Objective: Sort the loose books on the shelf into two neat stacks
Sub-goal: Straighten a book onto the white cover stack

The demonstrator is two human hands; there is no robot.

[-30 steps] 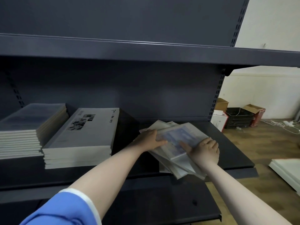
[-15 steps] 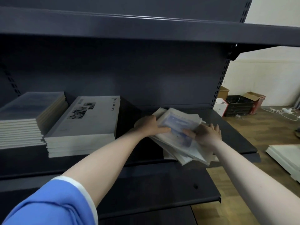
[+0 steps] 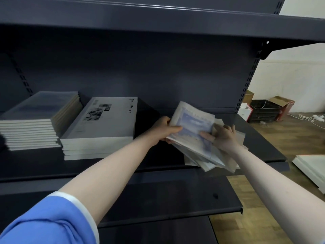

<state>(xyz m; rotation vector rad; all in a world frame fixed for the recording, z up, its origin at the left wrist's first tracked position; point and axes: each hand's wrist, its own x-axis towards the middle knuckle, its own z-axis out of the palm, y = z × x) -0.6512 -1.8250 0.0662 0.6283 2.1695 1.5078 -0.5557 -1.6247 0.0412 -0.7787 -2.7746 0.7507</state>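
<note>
Nearest the camera, the left hand [image 3: 163, 131] grips the left edge of a blue-covered book [image 3: 193, 127] atop the loose pile [image 3: 209, 155], while the right hand [image 3: 225, 138] pinches its right edge, tilting it up off the pile. The pile lies fanned at the right end of the shelf [image 3: 263, 147], its long axis running front to back. The two neat stacks, grey-covered [image 3: 35, 120] and white-covered [image 3: 103, 125], lie farther left, nearer the left hand.

Stockroom, dark metal shelving [image 3: 158, 16], cardboard boxes [image 3: 281, 103]
</note>
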